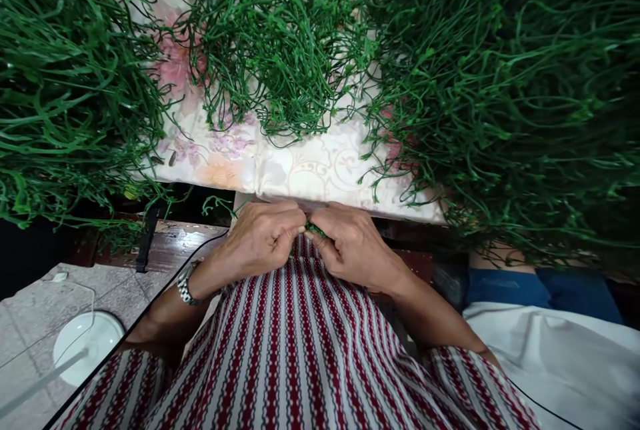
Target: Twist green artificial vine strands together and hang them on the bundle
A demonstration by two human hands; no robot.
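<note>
My left hand (264,233) and my right hand (356,243) meet in front of my striped top, just below the table's near edge. Both are closed, thumbs against the curled fingers. Between their fingertips shows a small green sprig (315,228), like the thin plastic-looking stems on the table; most of it is hidden by the fingers. Straight beyond the hands lies a loose tangle of green artificial stems (295,50). Larger heaps of stems rise on the left (70,83) and on the right (515,90).
A floral cloth (310,163) covers the table, and stems hang over its front edge. A thin black cord (165,287) runs past my left forearm. At lower left a white round base (89,348) stands on the tiled floor. White fabric (560,350) lies at lower right.
</note>
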